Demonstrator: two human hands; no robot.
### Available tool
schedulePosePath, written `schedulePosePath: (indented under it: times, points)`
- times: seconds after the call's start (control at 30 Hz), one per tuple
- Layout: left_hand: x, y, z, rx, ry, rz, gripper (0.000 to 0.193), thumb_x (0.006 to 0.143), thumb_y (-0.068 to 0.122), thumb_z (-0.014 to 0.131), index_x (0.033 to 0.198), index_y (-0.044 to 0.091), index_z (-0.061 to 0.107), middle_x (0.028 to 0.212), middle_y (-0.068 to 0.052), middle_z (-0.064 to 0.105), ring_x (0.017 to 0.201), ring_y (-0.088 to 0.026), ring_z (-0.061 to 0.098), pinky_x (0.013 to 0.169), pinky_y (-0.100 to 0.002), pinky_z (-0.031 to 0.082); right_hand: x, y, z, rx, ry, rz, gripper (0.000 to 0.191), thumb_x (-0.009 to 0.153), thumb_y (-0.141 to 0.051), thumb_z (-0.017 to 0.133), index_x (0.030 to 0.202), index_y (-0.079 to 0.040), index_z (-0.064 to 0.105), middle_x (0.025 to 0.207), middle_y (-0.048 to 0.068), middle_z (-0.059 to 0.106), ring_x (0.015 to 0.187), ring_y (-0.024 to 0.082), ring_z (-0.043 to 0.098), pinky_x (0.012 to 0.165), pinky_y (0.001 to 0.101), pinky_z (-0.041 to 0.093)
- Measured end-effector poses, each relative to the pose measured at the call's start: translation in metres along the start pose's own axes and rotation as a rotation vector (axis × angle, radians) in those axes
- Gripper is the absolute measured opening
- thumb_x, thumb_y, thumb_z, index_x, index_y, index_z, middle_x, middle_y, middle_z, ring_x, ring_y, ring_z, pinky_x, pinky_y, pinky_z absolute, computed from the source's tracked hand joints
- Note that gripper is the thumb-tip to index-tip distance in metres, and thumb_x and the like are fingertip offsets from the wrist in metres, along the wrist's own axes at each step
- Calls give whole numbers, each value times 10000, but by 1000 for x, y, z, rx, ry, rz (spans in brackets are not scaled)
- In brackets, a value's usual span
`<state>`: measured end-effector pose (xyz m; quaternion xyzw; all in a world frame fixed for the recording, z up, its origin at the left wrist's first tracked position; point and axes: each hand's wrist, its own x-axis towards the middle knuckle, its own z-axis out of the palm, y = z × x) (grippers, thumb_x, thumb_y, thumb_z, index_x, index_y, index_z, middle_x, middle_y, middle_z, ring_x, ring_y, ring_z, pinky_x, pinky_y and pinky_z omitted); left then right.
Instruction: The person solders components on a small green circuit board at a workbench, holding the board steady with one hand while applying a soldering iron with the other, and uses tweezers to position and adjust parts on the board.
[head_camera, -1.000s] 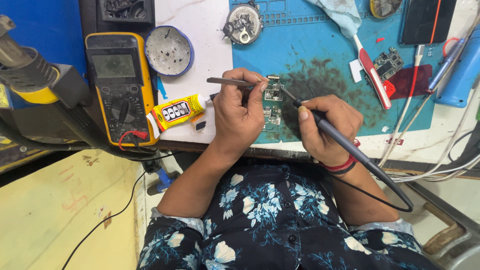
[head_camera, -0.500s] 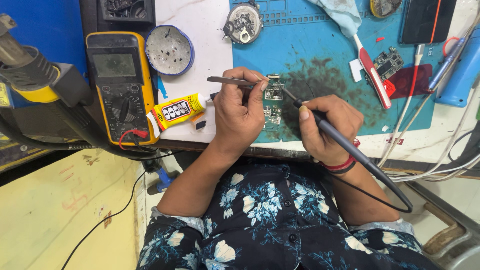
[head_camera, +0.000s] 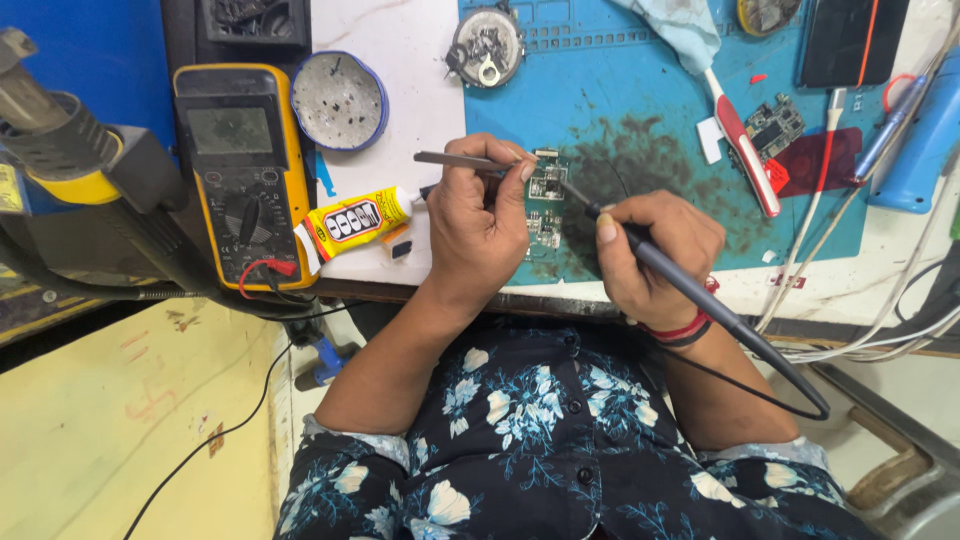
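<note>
Two hands are working over a small green circuit board that is lying flat on the blue mat near the front edge of the desk. The left hand is pinching a pair of slim metal tweezers, its grip closed narrow around them, with their tips pointing at the board's upper edge. The right hand is holding a dark soldering iron like a pen, its grip wrapped snugly round the handle while the tip is touching down at the board's right side. A second small board is sitting just below, partly hidden by the left hand.

Judging by its looks, the board is light, stiff and fragile, likely to slide on the mat if nudged; it is best taken by its bare edges, not across the tiny parts.

Off to the left, a yellow multimeter, a yellow glue tube and a round blue tin are resting well apart from the work.
</note>
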<state>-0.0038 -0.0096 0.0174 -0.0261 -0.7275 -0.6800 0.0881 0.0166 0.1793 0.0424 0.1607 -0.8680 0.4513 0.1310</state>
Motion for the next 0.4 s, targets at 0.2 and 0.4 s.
schedulePosePath:
  times: [0.2,0.4]
  points:
    - [0,0,0,8,8,-11,197,1064,-41,617,1164,23,460,999,-96,688,742,-56,605,648,-225,508,0,1,1,6,11,-7,90,992,-40,710,945,-14,638,805,102,650,630,221,628,598,316,456]
    - [0,0,0,22,-23,20,207,1062,-16,640,1178,26,473,1025,-99,713,813,-95,687,722,-243,571,-1,1,2,1,24,4,95,993,-49,712,945,-11,640,801,99,650,621,218,621,593,316,452]
